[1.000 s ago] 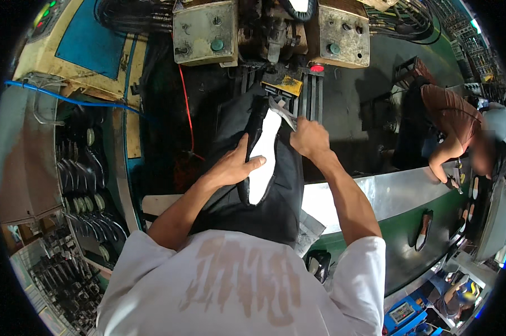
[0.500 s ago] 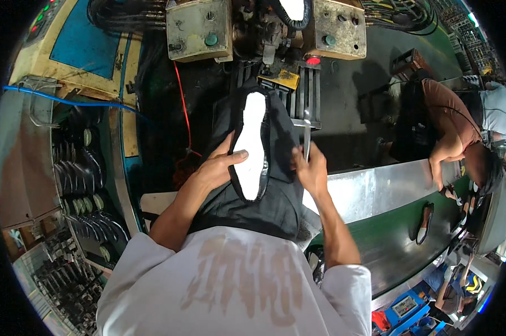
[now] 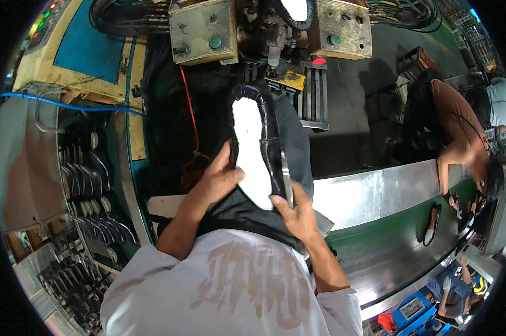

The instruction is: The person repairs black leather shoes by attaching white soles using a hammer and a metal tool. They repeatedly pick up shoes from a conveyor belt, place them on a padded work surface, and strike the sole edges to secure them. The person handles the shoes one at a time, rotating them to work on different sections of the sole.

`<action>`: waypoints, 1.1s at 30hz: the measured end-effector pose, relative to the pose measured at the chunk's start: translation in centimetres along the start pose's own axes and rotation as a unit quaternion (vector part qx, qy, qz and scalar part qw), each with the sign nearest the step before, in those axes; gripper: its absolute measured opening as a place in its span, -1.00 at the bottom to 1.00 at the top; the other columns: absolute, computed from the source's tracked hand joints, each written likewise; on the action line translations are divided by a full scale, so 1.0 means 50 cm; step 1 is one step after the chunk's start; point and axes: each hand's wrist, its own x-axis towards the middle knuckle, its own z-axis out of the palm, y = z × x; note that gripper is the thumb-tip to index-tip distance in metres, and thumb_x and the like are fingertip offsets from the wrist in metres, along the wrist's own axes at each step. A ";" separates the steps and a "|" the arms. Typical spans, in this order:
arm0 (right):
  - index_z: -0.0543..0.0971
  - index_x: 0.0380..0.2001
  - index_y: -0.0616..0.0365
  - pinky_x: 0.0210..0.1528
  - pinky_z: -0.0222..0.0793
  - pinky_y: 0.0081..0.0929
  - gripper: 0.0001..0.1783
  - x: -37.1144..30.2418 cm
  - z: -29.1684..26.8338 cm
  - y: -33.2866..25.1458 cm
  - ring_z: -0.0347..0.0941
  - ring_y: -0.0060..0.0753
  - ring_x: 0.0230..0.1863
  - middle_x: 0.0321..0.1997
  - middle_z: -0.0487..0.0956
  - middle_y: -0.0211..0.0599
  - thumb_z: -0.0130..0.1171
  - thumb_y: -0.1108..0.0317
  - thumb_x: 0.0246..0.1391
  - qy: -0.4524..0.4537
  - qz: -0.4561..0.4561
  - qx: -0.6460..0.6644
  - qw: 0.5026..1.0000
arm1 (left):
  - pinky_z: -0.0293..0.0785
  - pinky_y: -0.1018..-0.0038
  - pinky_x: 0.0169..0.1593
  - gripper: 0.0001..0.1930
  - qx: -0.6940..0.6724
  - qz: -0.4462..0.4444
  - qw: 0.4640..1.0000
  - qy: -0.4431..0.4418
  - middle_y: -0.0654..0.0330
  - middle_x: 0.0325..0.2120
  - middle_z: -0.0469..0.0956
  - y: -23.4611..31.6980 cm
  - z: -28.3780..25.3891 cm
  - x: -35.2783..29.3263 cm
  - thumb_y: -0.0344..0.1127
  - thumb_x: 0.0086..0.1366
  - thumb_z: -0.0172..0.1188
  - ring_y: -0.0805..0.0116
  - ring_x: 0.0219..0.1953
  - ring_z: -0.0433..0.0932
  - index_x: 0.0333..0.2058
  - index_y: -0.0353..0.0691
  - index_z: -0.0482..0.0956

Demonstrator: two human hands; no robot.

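Observation:
A black leather shoe upper (image 3: 268,120) lies bottom up over my dark trousers, with a long white insole (image 3: 250,145) facing me. Pleated leather is gathered around its far end. My left hand (image 3: 216,182) closes on the shoe's left edge, with the thumb on the rim of the insole. Along the right edge stands a slim metal tool (image 3: 287,182), held in my right hand (image 3: 297,213); its exact kind is unclear. My right thumb touches the near end of the shoe.
Ahead is a machine with two control boxes (image 3: 203,35) and another shoe (image 3: 296,12) on top. A metal-edged green conveyor (image 3: 393,241) at right carries a shoe (image 3: 432,224); a person (image 3: 460,117) bends over it. Shoe lasts (image 3: 87,173) fill a rack at left.
The shoe has tilted, its far end swinging left and its near end right. My right hand has come down and inward, bringing the metal tool against the shoe's right side.

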 end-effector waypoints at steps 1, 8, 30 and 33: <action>0.45 0.32 0.32 0.24 0.49 -0.14 -0.27 -0.002 -0.021 0.008 0.60 0.07 0.20 0.15 0.64 0.21 0.32 -0.03 0.33 -0.029 0.019 -0.001 0.999 | 0.32 0.12 0.41 -0.05 0.018 -0.015 0.998 0.060 0.04 0.29 0.44 0.020 -0.021 0.015 -0.27 0.32 0.36 0.11 0.29 0.47 0.57 -0.12 0.01; 0.45 0.30 0.37 0.17 0.51 -0.14 -0.26 0.023 -0.075 -0.014 0.58 -0.08 0.12 0.10 0.64 0.10 0.31 -0.05 0.35 -0.090 0.117 0.012 0.989 | 0.24 0.21 0.48 -0.20 -0.087 0.041 0.995 0.025 0.07 0.37 0.37 0.052 -0.028 0.120 -0.17 0.50 0.27 0.17 0.40 0.35 0.55 -0.15 0.06; 0.51 -0.22 0.20 -0.17 0.59 0.10 -0.69 0.264 -0.096 0.033 0.65 0.32 -0.25 -0.33 0.67 0.12 0.40 0.38 0.03 0.097 -0.091 -0.404 0.905 | 0.54 0.25 0.25 -0.03 0.014 -0.178 0.974 0.140 0.04 0.15 0.49 -0.055 0.047 0.047 -0.44 0.34 0.41 0.24 0.17 0.53 0.57 -0.16 -0.02; 0.57 -0.16 0.26 -0.19 0.58 -0.01 -0.75 0.304 -0.117 -0.010 0.65 0.29 -0.26 -0.28 0.65 0.21 0.34 0.44 0.09 0.295 -0.139 -0.125 0.937 | 0.47 0.25 0.31 0.04 0.056 -0.163 0.975 0.138 -0.05 0.19 0.49 -0.056 0.053 0.034 -0.38 0.30 0.46 0.20 0.21 0.50 0.57 -0.24 -0.09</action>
